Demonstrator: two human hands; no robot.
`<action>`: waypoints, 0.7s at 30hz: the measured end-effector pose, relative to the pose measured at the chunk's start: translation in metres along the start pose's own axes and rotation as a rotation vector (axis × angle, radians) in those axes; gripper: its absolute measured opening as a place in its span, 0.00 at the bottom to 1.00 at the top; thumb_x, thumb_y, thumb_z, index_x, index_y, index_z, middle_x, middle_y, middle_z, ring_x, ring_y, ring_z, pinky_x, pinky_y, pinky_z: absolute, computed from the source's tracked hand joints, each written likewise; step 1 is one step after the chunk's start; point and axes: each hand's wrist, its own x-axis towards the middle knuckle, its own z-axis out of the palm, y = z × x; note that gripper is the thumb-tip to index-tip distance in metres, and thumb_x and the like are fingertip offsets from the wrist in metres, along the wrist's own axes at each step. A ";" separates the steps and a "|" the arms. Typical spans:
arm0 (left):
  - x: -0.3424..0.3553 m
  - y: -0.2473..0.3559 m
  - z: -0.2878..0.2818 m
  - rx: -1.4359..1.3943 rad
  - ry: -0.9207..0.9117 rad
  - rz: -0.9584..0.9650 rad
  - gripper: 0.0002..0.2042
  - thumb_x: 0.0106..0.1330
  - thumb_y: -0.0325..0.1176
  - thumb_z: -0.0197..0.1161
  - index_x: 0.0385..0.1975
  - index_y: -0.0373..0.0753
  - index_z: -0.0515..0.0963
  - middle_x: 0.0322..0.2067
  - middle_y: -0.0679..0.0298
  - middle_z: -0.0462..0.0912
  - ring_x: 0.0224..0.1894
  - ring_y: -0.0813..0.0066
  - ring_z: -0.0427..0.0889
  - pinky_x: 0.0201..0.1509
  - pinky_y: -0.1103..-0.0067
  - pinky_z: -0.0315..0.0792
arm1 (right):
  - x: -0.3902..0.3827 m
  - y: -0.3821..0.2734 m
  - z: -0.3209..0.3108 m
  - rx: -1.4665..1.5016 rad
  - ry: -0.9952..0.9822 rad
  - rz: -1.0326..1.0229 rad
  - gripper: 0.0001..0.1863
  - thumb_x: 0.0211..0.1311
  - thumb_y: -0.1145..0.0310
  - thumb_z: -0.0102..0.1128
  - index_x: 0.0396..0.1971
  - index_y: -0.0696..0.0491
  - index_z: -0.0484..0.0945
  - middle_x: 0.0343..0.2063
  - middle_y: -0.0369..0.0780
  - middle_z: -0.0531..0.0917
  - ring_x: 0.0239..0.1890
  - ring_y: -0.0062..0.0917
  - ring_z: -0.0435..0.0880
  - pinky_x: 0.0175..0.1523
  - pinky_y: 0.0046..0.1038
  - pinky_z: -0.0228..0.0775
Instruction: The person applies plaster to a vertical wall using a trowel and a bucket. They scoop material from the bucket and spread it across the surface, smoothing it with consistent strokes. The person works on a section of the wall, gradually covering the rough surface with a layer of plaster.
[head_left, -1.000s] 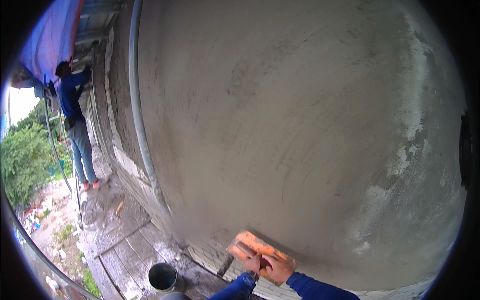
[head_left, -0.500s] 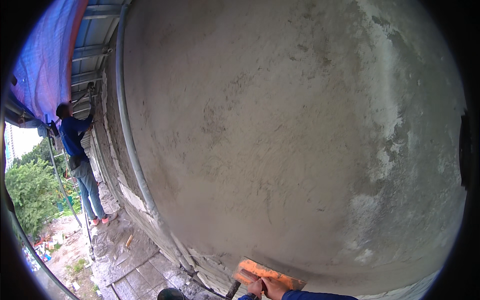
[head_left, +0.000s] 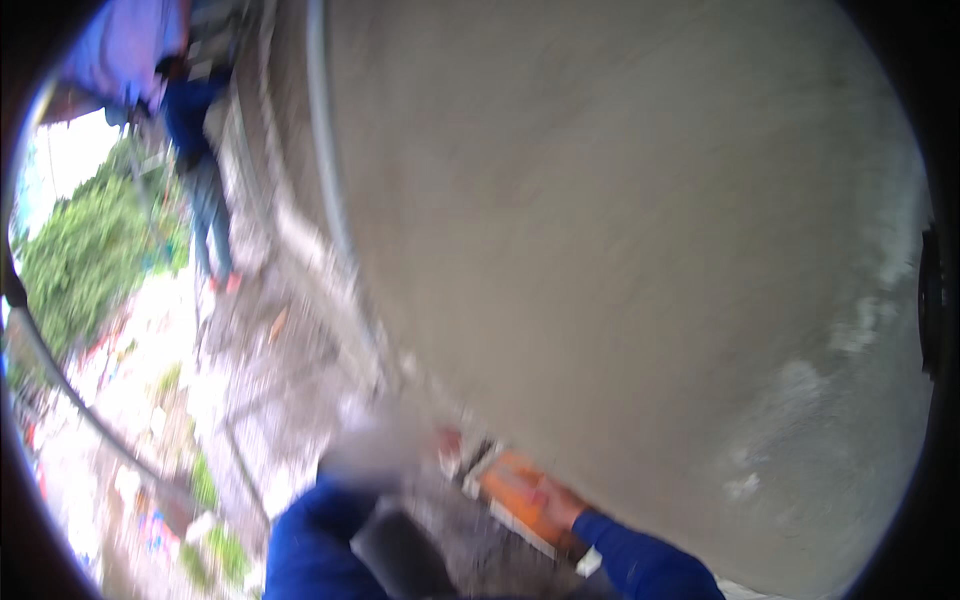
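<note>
An orange plastering float (head_left: 515, 490) lies tilted low beside the wall, pale mortar along its lower edge. My right hand (head_left: 562, 502) grips it from the right, the blue sleeve coming in from below. On the left a bent blue sleeve (head_left: 310, 545) leads up to a blurred patch. Past that patch, a reddish smear near the float's left end seems to be my left hand (head_left: 448, 440); its fingers are too smeared to read. Between it and the float sits a narrow dark-and-pale piece (head_left: 480, 457), its kind unclear.
A large plastered grey wall (head_left: 600, 250) fills the right, with a metal pole (head_left: 322, 130) before it. Farther along the wet platform (head_left: 290, 370), another person (head_left: 195, 150) in blue stands facing the wall. Trees and ground show beyond the platform's left edge. A dark grey knee-like shape (head_left: 400, 550) is below.
My view has swung down and right, blurring the scene. Both hands were together at the float; now the left is apart from the right, and its sleeve shows at the lower left.
</note>
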 end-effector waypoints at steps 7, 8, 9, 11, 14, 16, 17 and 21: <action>-0.188 -0.001 -0.112 -0.533 0.876 -0.718 0.08 0.70 0.32 0.57 0.40 0.34 0.79 0.27 0.60 0.86 0.26 0.74 0.85 0.24 0.81 0.74 | -0.005 0.009 -0.016 0.052 -0.151 0.297 0.18 0.55 0.75 0.57 0.48 0.56 0.80 0.40 0.49 0.86 0.44 0.39 0.86 0.50 0.35 0.76; -0.208 -0.023 -0.095 -0.536 0.796 -0.788 0.08 0.70 0.31 0.56 0.40 0.34 0.79 0.27 0.60 0.86 0.26 0.74 0.85 0.23 0.81 0.75 | -0.007 0.005 -0.014 0.038 -0.161 0.320 0.19 0.54 0.75 0.58 0.48 0.56 0.80 0.41 0.50 0.86 0.46 0.40 0.86 0.51 0.35 0.76; -0.219 -0.036 -0.080 -0.534 0.716 -0.840 0.08 0.71 0.31 0.56 0.40 0.34 0.79 0.27 0.59 0.86 0.27 0.74 0.86 0.23 0.81 0.75 | -0.008 0.003 -0.013 0.030 -0.170 0.323 0.19 0.54 0.75 0.59 0.48 0.56 0.80 0.42 0.50 0.86 0.46 0.40 0.87 0.51 0.35 0.76; -0.235 -0.075 -0.046 -0.639 0.507 -0.840 0.12 0.74 0.36 0.54 0.43 0.33 0.79 0.32 0.56 0.86 0.28 0.66 0.86 0.27 0.71 0.79 | -0.021 -0.003 0.000 0.026 -0.209 0.348 0.19 0.54 0.75 0.59 0.49 0.57 0.79 0.42 0.50 0.86 0.46 0.40 0.87 0.51 0.34 0.76; -0.243 -0.127 -0.016 -0.727 0.208 -0.818 0.13 0.75 0.38 0.54 0.45 0.34 0.79 0.34 0.56 0.86 0.30 0.63 0.86 0.30 0.66 0.81 | -0.025 -0.001 0.011 0.019 -0.211 0.369 0.19 0.55 0.74 0.59 0.49 0.56 0.79 0.43 0.50 0.86 0.47 0.39 0.87 0.51 0.34 0.76; -0.232 -0.143 -0.022 -0.601 0.102 -0.814 0.13 0.74 0.37 0.54 0.45 0.35 0.79 0.34 0.56 0.86 0.30 0.64 0.86 0.30 0.67 0.80 | -0.026 -0.008 0.017 0.017 -0.210 0.374 0.18 0.56 0.74 0.60 0.49 0.56 0.79 0.42 0.49 0.86 0.46 0.37 0.86 0.51 0.34 0.76; -0.219 -0.147 -0.025 -0.534 0.059 -0.798 0.12 0.74 0.37 0.54 0.46 0.35 0.78 0.34 0.56 0.86 0.30 0.64 0.86 0.30 0.67 0.80 | -0.027 -0.013 0.017 0.008 -0.175 0.398 0.18 0.57 0.73 0.60 0.49 0.56 0.79 0.41 0.49 0.86 0.46 0.36 0.86 0.50 0.33 0.75; -0.175 -0.152 -0.047 -0.412 0.053 -0.729 0.11 0.74 0.35 0.55 0.46 0.35 0.77 0.35 0.57 0.85 0.31 0.65 0.85 0.30 0.69 0.80 | -0.044 -0.015 0.023 0.176 -0.038 0.392 0.14 0.63 0.71 0.60 0.49 0.55 0.79 0.36 0.45 0.84 0.39 0.32 0.83 0.46 0.33 0.74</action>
